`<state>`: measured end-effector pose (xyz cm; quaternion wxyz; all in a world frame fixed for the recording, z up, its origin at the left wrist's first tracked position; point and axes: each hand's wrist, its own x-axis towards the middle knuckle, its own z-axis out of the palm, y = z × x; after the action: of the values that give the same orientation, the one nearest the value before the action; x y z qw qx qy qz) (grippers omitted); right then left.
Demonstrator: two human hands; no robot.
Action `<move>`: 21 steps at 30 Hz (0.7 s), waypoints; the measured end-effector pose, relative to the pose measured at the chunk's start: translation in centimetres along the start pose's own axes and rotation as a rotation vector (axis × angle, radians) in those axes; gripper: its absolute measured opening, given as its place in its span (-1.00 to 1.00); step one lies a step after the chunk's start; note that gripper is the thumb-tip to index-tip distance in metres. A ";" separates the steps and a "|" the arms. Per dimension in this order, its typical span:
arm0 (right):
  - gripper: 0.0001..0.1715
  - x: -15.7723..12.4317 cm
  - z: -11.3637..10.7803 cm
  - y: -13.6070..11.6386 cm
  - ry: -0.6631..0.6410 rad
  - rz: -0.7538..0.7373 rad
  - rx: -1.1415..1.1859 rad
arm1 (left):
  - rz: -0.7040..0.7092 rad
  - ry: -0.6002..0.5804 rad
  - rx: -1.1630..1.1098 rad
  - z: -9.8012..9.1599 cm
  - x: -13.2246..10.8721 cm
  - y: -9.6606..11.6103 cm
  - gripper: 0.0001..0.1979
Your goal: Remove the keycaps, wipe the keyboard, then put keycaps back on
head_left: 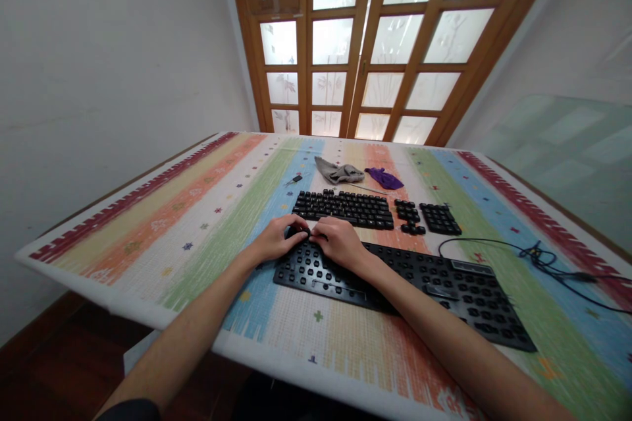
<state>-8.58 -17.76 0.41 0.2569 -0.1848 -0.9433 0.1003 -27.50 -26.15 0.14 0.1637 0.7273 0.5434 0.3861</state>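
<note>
left hand [279, 240] and right hand [338, 243], fingers curled, grip unclear, rest on top-left corner of near black keyboard [444, 282], frame centre. behind: second keyboard [345, 208], grey cloth [340, 172], purple cloth [384, 178]; cable [543, 256] at right.

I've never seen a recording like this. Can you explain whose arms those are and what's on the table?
No machine here: a person wears a head camera, so the picture looks down at their own bare arms. The left hand and right hand rest on the far left corner of the near black keyboard; whether the fingers pinch anything is hidden. Behind it lie a second black keyboard, a grey cloth, a purple cloth and a small dark tool. A black cable curls at the right on the striped tablecloth.
</note>
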 end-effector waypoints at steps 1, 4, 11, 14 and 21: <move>-0.86 0.0 0.0 0.1 0.009 0.006 0.014 | -0.003 -0.001 -0.004 0.1 0.0 0.0 -0.87; -0.85 0.0 0.1 0.1 0.029 0.033 0.059 | 0.000 -0.002 -0.006 0.2 0.0 0.0 -0.87; -0.84 0.4 -0.6 -0.1 -0.040 0.053 0.028 | 0.025 -0.012 0.017 0.1 0.1 0.1 -0.88; -0.83 0.4 -1.1 0.0 -0.067 0.064 -0.006 | 0.027 -0.022 0.028 0.0 0.1 0.2 -0.89; -0.69 0.2 -1.2 -1.0 -0.086 -0.038 -0.158 | 0.026 -0.014 0.011 0.0 0.1 0.0 -0.90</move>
<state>-8.45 -18.49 1.79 0.2027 -0.1822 -0.9617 0.0287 -27.50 -26.08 0.13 0.1583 0.7378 0.5348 0.3803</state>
